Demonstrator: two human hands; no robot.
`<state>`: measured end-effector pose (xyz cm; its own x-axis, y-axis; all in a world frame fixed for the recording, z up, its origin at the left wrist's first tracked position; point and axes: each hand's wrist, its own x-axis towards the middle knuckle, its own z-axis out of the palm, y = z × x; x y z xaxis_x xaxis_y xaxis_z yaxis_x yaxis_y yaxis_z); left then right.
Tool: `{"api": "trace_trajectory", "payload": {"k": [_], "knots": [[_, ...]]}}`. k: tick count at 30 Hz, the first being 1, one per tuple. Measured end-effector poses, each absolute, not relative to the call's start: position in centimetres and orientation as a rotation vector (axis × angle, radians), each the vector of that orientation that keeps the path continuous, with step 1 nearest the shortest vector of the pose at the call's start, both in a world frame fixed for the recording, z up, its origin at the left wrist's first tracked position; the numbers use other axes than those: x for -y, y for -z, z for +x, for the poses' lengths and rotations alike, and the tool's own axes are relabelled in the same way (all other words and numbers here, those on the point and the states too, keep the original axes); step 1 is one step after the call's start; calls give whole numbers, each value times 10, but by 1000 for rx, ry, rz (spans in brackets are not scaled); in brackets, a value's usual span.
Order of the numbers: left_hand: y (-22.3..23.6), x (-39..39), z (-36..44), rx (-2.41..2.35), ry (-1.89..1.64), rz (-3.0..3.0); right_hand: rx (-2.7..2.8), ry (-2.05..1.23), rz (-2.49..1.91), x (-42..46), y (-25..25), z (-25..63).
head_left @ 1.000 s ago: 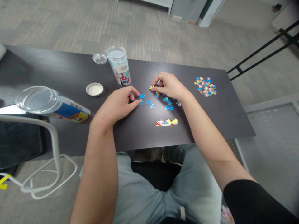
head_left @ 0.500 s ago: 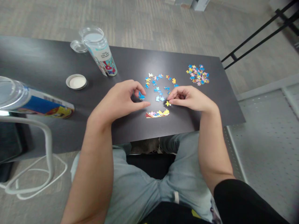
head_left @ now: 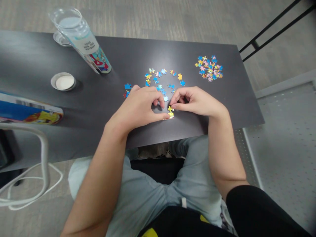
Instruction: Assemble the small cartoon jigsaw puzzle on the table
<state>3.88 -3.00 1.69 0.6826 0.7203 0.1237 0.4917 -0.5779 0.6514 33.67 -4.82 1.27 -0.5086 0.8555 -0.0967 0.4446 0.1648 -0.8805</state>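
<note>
Currently, the right hand (head_left: pixel 195 100) is pinching a small yellow jigsaw piece (head_left: pixel 170 109) between thumb and fingertips, and is keeping it just above the right end of a narrow, multicoloured joined puzzle strip (head_left: pixel 171 115). The left hand (head_left: pixel 140 107) is arching over that strip, hiding most of it; its thumb is lying along the visible end, while its fingers are curling loosely with a gap to the thumb. Whether piece and strip are interlocking, cannot tell.

Loose blue and yellow cardboard pieces (head_left: pixel 182 83) are lying scattered beyond both hands; two more blue pieces (head_left: pixel 127 86) are sitting just beside the left knuckles. A dense mixed-colour heap of pieces (head_left: pixel 209 69) is occupying the right part of the matte black table (head_left: pixel 237 112).

Further left, a clear cylindrical canister with a printed label (head_left: pixel 87 46) is standing open-mouthed, a round white-centred lid (head_left: pixel 64 81) is resting nearer the person, and a blue-and-yellow printed canister (head_left: pixel 29 110) is showing partly.
</note>
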Motion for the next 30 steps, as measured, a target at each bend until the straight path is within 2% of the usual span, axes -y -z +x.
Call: {"api": "trace_trajectory", "payload": {"k": [30], "knots": [[-14, 31, 44, -943, -489, 2304, 2156, -1154, -1227, 54, -21, 331]]}}
